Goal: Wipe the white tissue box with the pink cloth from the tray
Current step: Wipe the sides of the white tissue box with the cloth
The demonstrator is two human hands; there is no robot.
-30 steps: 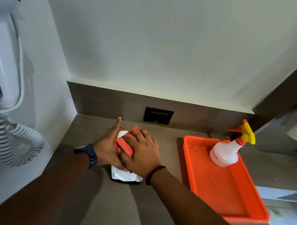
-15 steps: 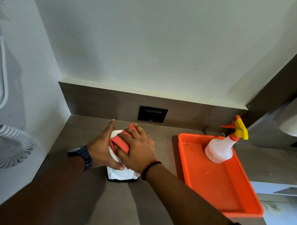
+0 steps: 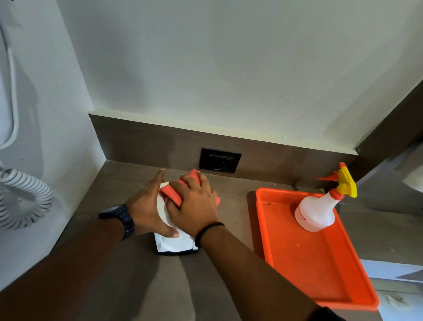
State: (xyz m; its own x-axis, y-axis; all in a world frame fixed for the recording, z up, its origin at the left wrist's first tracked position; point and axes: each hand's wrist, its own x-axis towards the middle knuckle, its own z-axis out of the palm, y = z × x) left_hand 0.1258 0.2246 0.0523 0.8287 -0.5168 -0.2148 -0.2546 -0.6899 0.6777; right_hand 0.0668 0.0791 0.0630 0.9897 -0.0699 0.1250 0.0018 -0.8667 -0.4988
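Note:
The white tissue box [image 3: 173,244] lies on the brown counter, its near end showing below my hands. My right hand [image 3: 195,207] presses the folded pink cloth [image 3: 173,195] onto the top of the box. My left hand [image 3: 149,211] grips the box's left side, thumb across the near part and index finger pointing toward the wall. The middle and far part of the box are hidden under both hands. The orange tray [image 3: 314,265] sits to the right, apart from the box.
A white spray bottle [image 3: 315,211] with a yellow and orange trigger stands in the tray's far end. A black wall socket [image 3: 219,160] sits in the backsplash behind my hands. A wall-mounted white hair dryer with coiled cord [image 3: 15,195] hangs at the left.
My right hand has slid the pink cloth slightly toward the far end of the box. My left hand keeps its hold on the box's side. The view shifted a little.

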